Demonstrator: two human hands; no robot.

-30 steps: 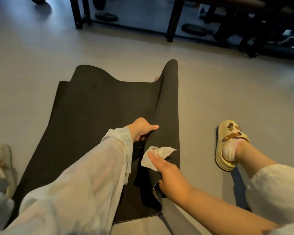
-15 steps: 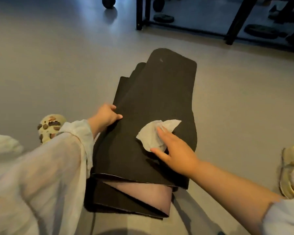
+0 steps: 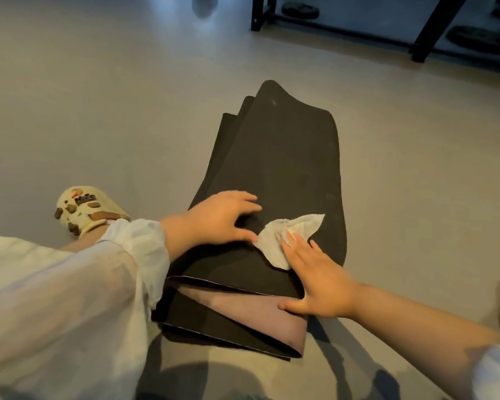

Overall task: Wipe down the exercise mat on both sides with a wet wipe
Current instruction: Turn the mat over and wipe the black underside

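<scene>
While folded over on the grey floor [image 3: 127, 111], black foam exercise mat [image 3: 286, 168] pinned flat by spread left hand [image 3: 217, 219]. Crumpled white wet wipe [image 3: 283, 238] pressed under flat right hand [image 3: 318, 281], ready for wiping.

A smooth grey floor [image 3: 127, 111] carries a folded black exercise mat [image 3: 286, 168] with a pinkish underside, a cream charm-studded slipper [image 3: 84, 209] beside it, and black metal rack legs [image 3: 427, 33] beyond.

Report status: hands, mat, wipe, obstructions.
Left hand open, resting on folded mat. Right hand flat, fingers pressing wet wipe to mat's dark face. Nothing in the way.
</scene>
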